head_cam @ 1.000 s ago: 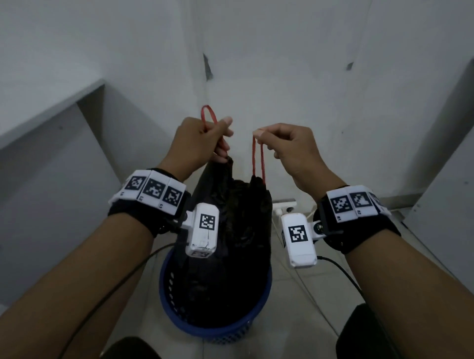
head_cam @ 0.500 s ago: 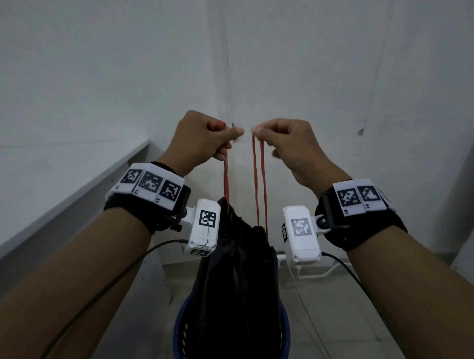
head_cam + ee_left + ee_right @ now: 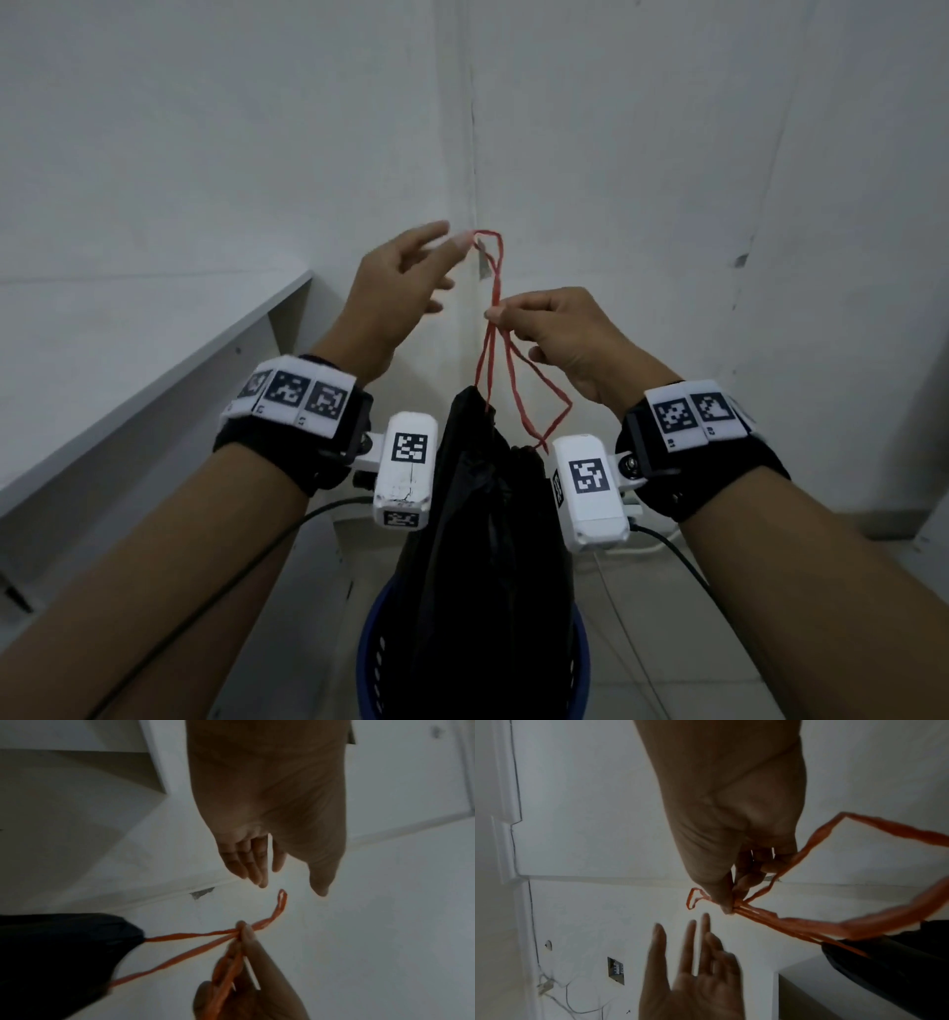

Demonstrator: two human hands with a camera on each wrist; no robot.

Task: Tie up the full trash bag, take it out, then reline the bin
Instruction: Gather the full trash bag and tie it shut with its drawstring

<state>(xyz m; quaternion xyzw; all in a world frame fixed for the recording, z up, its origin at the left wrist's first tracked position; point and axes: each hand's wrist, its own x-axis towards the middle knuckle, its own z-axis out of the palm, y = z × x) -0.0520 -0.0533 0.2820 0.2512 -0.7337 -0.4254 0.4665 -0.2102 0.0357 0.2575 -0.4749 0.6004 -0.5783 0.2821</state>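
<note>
Head view, mid-frame: your right hand [image 3: 554, 334] pinches both red drawstrings [image 3: 494, 329] above the black bag [image 3: 488, 539], which sits in the blue bin [image 3: 372, 663] at bottom centre; your left hand [image 3: 395, 293], fingers spread and empty, likely takes the top loop next to knot.

Both forearms are bare, with a black wrist strap [image 3: 287, 452] on the left and another black strap [image 3: 708, 478] on the right, each topped by white blocks printed with black square-code markers. A white camera box [image 3: 405, 470] bearing such a marker juts from the left strap, its twin [image 3: 590, 493] from the right, and each trails a thin black cable [image 3: 328, 511].
</note>
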